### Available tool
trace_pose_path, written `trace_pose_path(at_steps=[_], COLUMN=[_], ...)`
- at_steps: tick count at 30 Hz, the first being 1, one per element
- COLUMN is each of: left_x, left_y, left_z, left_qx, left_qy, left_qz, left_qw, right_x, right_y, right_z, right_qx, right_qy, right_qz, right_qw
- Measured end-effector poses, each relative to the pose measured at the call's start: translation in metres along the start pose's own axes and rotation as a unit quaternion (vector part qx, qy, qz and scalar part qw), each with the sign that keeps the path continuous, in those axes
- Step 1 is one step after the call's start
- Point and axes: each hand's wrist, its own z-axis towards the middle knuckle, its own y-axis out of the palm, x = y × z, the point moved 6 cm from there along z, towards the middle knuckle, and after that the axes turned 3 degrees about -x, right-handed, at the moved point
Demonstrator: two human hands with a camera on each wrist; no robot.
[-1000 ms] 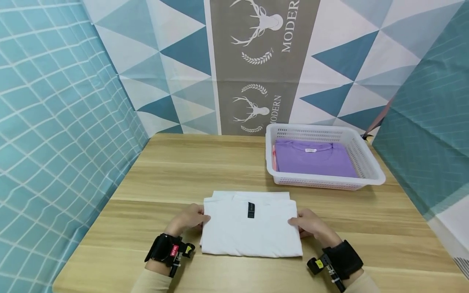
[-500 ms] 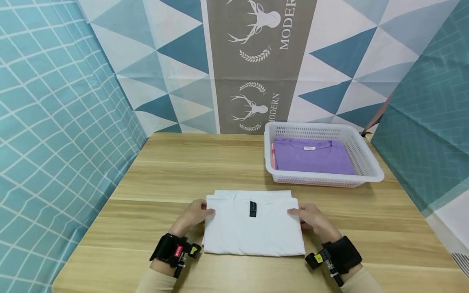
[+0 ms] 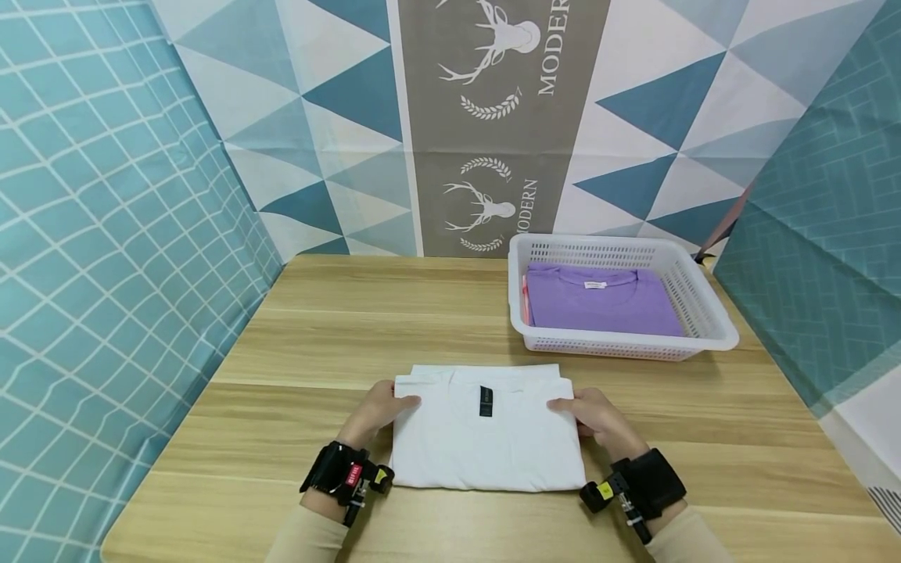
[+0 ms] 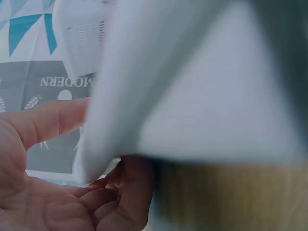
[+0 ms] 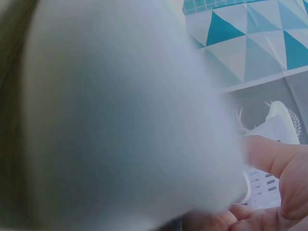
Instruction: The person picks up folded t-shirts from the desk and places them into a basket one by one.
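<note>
A folded white T-shirt (image 3: 486, 446) with a dark neck label lies near the front middle of the table. My left hand (image 3: 378, 408) grips its left edge, thumb on top and fingers underneath. On the opposite edge, my right hand (image 3: 597, 414) holds the shirt the same way. In the left wrist view the white cloth (image 4: 207, 86) passes between the thumb and curled fingers (image 4: 127, 197). The right wrist view is mostly filled by blurred white cloth (image 5: 125, 120), with the thumb (image 5: 269, 151) at its edge and the fingertips partly hidden below it.
A white plastic basket (image 3: 626, 344) stands at the back right of the wooden table (image 3: 281, 438). Inside it lies a folded purple T-shirt (image 3: 598, 305), with a strip of pinkish cloth (image 3: 525, 301) at its left. Patterned cloth hangs behind and at both sides.
Both hands have shifted slightly up the shirt's side edges, and their thumbs reach farther in over the cloth. The shirt itself has hardly moved.
</note>
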Motion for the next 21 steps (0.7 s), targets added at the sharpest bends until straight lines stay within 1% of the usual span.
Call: trace_pose_path(at_steps=[4,12,17,21], left_x=[0.0017,0.0014,-0.0036,-0.0058], left_y=[0.0042,0.0039,0.004,0.0033], left_z=[0.0015,0.0003,0.001,0.0014], left_qx=[-0.004,-0.009,-0.007,-0.002], left_qy=[0.009,0.01,-0.005,-0.005], left_qz=[-0.012,0.0,0.007,0.015], left_qw=[0.9999,0.9999,0.9999,0.9999], right_x=[0.0016,0.0028,0.0017,0.002], right_y=[0.0007,0.0028,0.0018,0.0015], right_z=[0.0013,0.0037,0.0043,0.0048], right_qx=[-0.002,0.002,0.002,0.007], right_qy=[0.001,0.01,0.015,0.014], right_qz=[0.007,0.01,-0.006,-0.008], right_qw=[1.0,0.9999,0.9999,0.9999])
